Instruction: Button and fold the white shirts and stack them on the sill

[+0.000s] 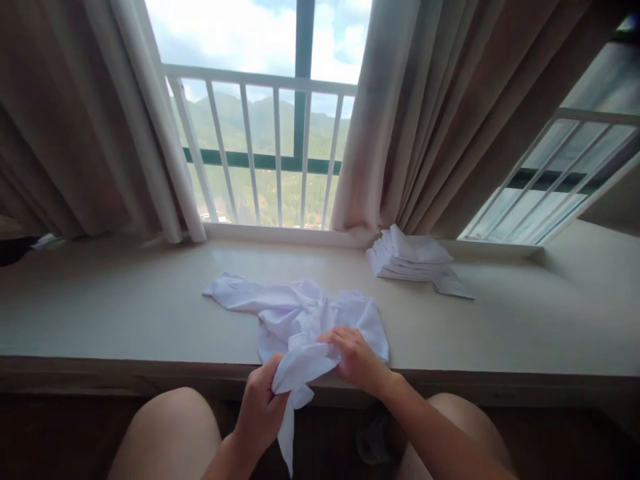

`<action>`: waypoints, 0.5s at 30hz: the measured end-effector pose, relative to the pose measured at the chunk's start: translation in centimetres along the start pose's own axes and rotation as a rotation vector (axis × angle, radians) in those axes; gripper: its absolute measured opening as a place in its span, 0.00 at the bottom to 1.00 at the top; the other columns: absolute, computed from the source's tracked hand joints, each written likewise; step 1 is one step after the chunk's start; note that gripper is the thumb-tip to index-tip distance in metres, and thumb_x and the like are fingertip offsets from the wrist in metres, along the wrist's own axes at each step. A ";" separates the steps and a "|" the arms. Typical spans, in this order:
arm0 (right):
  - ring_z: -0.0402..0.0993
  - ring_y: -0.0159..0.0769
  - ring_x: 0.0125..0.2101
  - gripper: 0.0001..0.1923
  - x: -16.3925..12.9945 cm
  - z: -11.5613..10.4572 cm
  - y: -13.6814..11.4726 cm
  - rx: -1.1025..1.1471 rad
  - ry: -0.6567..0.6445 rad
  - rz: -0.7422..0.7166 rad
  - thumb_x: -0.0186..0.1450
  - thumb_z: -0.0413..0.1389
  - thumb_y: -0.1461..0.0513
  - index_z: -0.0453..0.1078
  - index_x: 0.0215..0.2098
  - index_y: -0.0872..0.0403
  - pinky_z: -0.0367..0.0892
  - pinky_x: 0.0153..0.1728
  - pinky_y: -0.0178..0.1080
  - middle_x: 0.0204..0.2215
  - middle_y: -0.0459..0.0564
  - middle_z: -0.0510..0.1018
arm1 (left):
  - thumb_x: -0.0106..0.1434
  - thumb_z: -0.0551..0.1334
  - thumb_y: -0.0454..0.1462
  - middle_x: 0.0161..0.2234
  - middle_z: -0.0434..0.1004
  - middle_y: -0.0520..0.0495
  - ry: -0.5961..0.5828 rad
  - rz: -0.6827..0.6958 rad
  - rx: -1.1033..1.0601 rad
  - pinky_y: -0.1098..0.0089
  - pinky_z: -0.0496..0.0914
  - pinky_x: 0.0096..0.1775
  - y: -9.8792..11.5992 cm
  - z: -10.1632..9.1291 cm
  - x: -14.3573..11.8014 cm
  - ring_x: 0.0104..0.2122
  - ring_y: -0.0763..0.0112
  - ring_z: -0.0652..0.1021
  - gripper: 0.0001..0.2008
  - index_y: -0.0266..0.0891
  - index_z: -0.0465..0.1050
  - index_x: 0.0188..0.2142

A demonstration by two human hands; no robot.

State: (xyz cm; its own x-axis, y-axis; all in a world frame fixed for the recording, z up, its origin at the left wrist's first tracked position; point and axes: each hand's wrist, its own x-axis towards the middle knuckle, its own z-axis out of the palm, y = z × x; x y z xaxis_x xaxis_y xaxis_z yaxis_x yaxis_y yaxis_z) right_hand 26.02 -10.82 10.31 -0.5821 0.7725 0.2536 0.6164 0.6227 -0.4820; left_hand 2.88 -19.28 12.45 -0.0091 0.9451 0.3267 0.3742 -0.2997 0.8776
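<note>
Head view — left hand [260, 403] clenched on bunched end of cloth [300, 317], tail hanging off worktop [100, 313] edge. Cloth crumpled, mid-worktop, near front edge. Right hand [356, 360] pinching same fold, fingers pressed on fabric. To do well: pull hands apart, find corners, flatten before folding. Far right — stack [410, 260] of folded cloths by curtain [430, 113].

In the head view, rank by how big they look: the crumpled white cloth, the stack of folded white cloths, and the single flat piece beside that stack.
1. crumpled white cloth
2. stack of folded white cloths, though it lies farther from the camera
3. single flat piece
</note>
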 end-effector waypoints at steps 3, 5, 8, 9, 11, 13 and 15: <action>0.71 0.46 0.53 0.18 0.3 0.3 3.8 -0.044 0.094 0.140 0.68 0.57 0.63 0.70 0.56 0.48 0.62 0.55 0.47 0.51 0.52 0.78 | 0.62 0.59 0.45 0.20 0.69 0.53 0.088 -0.049 0.030 0.73 0.65 0.25 1.9 -1.5 -0.8 0.21 0.72 0.68 0.14 0.39 0.71 0.25; 0.72 0.44 0.53 0.20 0.7 0.7 5.7 -0.012 0.066 0.189 0.68 0.58 0.60 0.68 0.59 0.50 0.64 0.55 0.46 0.52 0.53 0.77 | 0.61 0.61 0.49 0.24 0.75 0.51 0.223 -0.117 0.055 0.71 0.70 0.27 2.2 -3.3 -1.2 0.25 0.67 0.73 0.16 0.39 0.76 0.31; 0.73 0.44 0.54 0.25 1.0 1.6 7.0 -0.034 -0.097 0.201 0.67 0.61 0.55 0.67 0.61 0.49 0.65 0.56 0.46 0.55 0.53 0.76 | 0.60 0.62 0.53 0.33 0.81 0.48 0.416 -0.263 0.160 0.67 0.73 0.32 0.7 -7.6 -0.5 0.33 0.59 0.78 0.23 0.38 0.78 0.44; 0.72 0.46 0.54 0.25 0.9 2.1 7.1 -0.077 -0.145 0.202 0.66 0.62 0.54 0.68 0.60 0.48 0.65 0.55 0.46 0.55 0.53 0.76 | 0.60 0.61 0.55 0.33 0.81 0.47 0.405 -0.323 0.230 0.66 0.73 0.32 -0.3 -9.1 0.1 0.33 0.58 0.78 0.25 0.38 0.77 0.46; 0.72 0.48 0.54 0.23 0.6 3.0 7.0 -0.178 -0.192 0.215 0.64 0.64 0.52 0.71 0.56 0.48 0.65 0.54 0.47 0.53 0.53 0.77 | 0.61 0.59 0.54 0.31 0.80 0.45 0.246 -0.451 0.426 0.63 0.72 0.32 -2.6 -11.7 1.6 0.32 0.54 0.78 0.25 0.37 0.77 0.44; 0.73 0.47 0.52 0.22 0.1 3.8 6.8 -0.247 -0.177 0.251 0.64 0.63 0.51 0.72 0.54 0.48 0.66 0.52 0.45 0.51 0.54 0.76 | 0.62 0.57 0.46 0.40 0.81 0.38 0.162 -0.503 0.665 0.58 0.73 0.40 -4.5 -12.7 2.9 0.38 0.50 0.79 0.23 0.35 0.75 0.51; 0.76 0.45 0.48 0.20 -0.4 4.2 6.9 -0.274 -0.145 0.325 0.67 0.61 0.50 0.71 0.53 0.49 0.67 0.48 0.42 0.50 0.54 0.76 | 0.61 0.57 0.39 0.55 0.74 0.31 0.187 -0.422 0.906 0.52 0.71 0.48 -5.7 -11.4 3.3 0.49 0.45 0.76 0.28 0.35 0.67 0.61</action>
State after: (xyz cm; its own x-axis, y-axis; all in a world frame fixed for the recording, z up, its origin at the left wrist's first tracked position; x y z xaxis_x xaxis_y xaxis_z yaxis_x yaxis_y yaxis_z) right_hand 28.25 -7.36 3.38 -0.3916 0.9201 -0.0041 0.8859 0.3758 -0.2720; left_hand -9.87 -15.95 12.52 -0.4193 0.8919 0.1695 0.8678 0.3389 0.3634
